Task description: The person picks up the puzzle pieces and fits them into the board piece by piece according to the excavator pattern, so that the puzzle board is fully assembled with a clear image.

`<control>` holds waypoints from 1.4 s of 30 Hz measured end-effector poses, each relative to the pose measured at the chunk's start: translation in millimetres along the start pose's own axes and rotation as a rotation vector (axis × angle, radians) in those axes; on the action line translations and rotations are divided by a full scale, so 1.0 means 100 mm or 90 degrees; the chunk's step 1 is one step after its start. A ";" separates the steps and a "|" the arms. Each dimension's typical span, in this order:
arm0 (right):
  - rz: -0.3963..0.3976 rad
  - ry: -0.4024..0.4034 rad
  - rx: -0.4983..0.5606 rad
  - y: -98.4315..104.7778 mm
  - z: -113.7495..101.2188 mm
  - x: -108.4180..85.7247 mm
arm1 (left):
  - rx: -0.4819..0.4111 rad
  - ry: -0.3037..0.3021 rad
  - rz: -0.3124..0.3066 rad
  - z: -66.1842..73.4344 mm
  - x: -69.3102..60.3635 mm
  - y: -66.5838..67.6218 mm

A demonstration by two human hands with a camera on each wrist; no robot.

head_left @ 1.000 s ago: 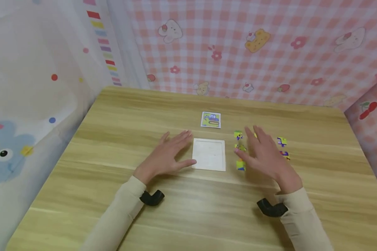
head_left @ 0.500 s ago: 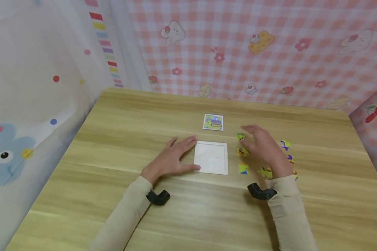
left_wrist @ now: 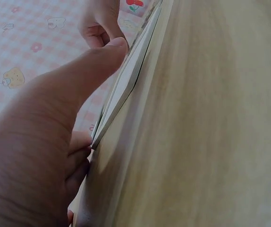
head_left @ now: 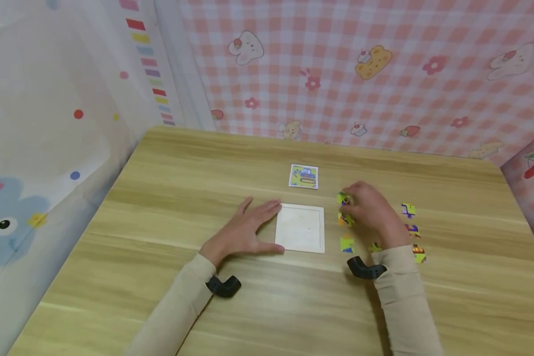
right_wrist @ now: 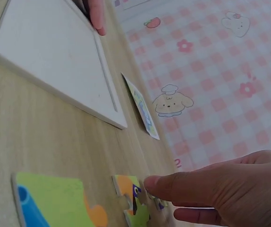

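A shallow square white puzzle tray lies on the table in the head view. My left hand spreads along its left side, thumb at the near corner and fingertips at the far corner. To the right, my right hand has thumb and fingers pinched about the far-left puzzle piece, which appears to lie on the table. Just nearer is another puzzle piece, partly covered by the thumb. A green-and-blue puzzle piece lies nearest in the right wrist view. My right hand and forearm hide part of the set.
A small picture card showing a digger lies beyond the tray. More puzzle pieces lie to the right, among them a yellow-and-purple puzzle piece. Patterned cloth hangs behind the wooden table.
My right hand has moved left and lowered, its thumb and fingers coming together at the far-left piece. The left hand has shifted slightly right, against the tray. The head view has tilted a little.
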State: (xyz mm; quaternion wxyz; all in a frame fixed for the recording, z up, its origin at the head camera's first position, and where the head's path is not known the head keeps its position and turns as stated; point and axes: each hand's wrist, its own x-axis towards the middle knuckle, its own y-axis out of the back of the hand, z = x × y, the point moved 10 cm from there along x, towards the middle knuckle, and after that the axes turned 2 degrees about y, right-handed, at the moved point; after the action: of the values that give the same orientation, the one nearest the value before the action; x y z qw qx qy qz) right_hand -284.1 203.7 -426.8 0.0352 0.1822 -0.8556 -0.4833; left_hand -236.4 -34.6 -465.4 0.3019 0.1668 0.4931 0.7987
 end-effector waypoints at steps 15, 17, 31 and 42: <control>0.008 -0.012 -0.009 0.02 0.02 -0.01 | 0.012 -0.001 0.018 0.03 -0.01 0.05; 0.006 -0.011 -0.009 0.00 0.02 -0.01 | 0.011 0.002 0.018 0.03 -0.02 0.04; 0.015 -0.030 0.010 -0.05 0.03 0.00 | 0.014 0.005 0.014 0.01 -0.02 0.01; 0.008 -0.038 0.004 -0.08 0.09 0.02 | 0.017 0.002 0.011 0.01 -0.01 -0.01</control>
State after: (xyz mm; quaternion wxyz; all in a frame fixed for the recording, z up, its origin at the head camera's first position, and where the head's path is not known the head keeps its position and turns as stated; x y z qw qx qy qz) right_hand -286.3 206.4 -438.4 0.0120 0.1626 -0.8590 -0.4853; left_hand -234.7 -34.0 -465.9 0.2919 0.1735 0.5029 0.7949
